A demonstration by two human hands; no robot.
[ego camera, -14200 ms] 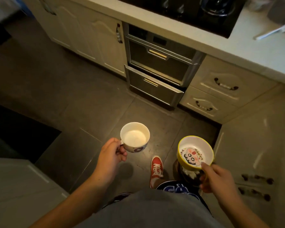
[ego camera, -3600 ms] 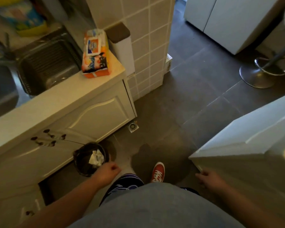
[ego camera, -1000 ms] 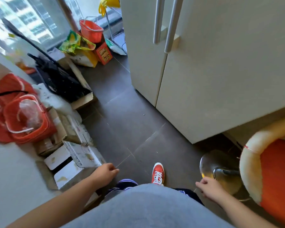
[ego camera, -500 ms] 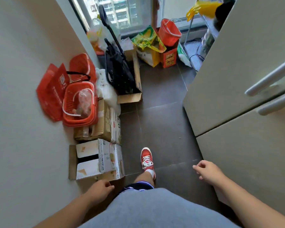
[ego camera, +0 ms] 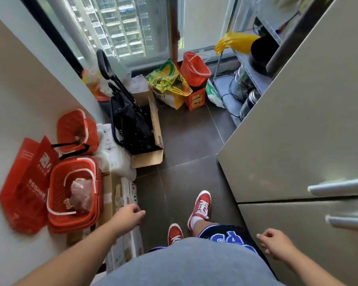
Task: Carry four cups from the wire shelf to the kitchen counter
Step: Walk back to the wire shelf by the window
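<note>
While both hands hang empty, nothing is being carried: the left hand point(ego camera: 127, 216) floats palm-down with its fingers loosely curled, gripping nothing, just above the cardboard boxes point(ego camera: 123, 205) stacked along the wall. Over on the other side, the right hand point(ego camera: 274, 245) is relaxed too, fingers half bent and apart, holding nothing, close in front of the pale fridge door point(ego camera: 293, 124) with its long handles point(ego camera: 337, 187). Between the hands, a grey shirt fills the bottom edge, and below it two red sneakers point(ego camera: 201, 207) stand on the dark floor tiles point(ego camera: 186, 141), the right foot set ahead of the left. Out to the left, red plastic baskets point(ego camera: 70, 193) sit nested on the boxes beside a red paper bag point(ego camera: 27, 182) leaning on the wall. Further ahead, a black folded cart point(ego camera: 128, 120) rests in an open carton, and a yellow-green sack point(ego camera: 167, 81) and another red basket point(ego camera: 195, 69) sit under the window. And there it is at top right, the wire shelf point(ego camera: 246, 69), tucked behind the fridge, with a yellow glove point(ego camera: 234, 42) draped off it, a dark pot and some bottles on its tiers. Cups cannot be made out on it from this angle.
</note>
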